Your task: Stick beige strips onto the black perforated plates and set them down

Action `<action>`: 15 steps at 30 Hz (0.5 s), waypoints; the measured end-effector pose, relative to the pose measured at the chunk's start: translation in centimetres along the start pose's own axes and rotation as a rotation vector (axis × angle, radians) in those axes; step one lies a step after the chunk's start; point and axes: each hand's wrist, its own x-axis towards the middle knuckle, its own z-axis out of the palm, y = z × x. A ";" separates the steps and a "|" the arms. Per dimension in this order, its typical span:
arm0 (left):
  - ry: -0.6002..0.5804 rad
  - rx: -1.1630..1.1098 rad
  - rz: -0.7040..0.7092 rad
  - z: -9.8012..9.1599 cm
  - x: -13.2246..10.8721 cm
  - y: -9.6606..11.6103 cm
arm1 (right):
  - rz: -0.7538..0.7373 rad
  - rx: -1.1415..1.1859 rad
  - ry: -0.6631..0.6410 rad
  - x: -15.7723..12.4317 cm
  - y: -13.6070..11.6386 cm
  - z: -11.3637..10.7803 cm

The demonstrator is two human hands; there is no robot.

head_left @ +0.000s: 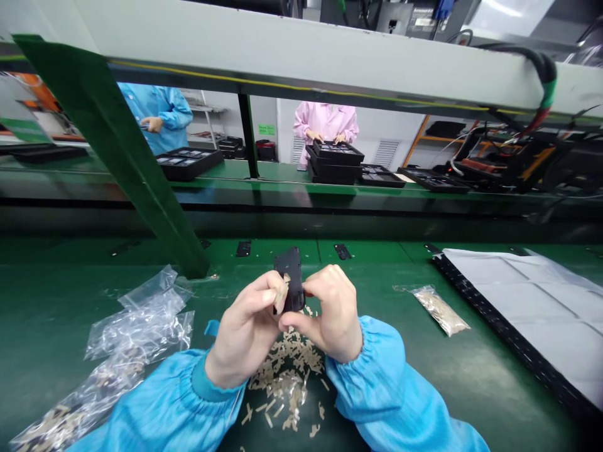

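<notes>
Between my two hands a black rectangular plastic part [293,270], perhaps a housing, is held tilted up above the green bench. My left hand [252,320] grips its left side, with a tan scrap showing near the thumb and fingertips. On the right edge and lower corner, my right hand [332,307] is closed with thumb and bent fingers on the same part. Below them lies a loose pile of small tan pieces [296,351], partly hidden by my hands and sleeves.
Clear plastic bags [136,333] lie on the left, some holding small pieces. On the right are a small bag of tan pieces [440,309] and a black tray with white sheeting [532,301]. A green post [122,157] slants at left. Two people stand behind stacked black trays [334,164].
</notes>
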 end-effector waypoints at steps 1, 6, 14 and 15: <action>-0.022 0.035 0.050 -0.2 0.1 0.0 | 0.023 0.040 0.005 0.0 -0.1 0.0; -0.162 0.267 0.319 -1.6 0.4 -0.2 | 0.170 0.451 -0.132 0.2 -0.3 -0.6; -0.134 0.748 0.508 -3.1 0.5 -0.9 | 0.352 0.504 -0.194 -0.2 -0.1 -0.1; -0.121 0.770 0.477 -3.1 0.9 -1.0 | 0.342 0.427 -0.196 -0.4 0.4 0.2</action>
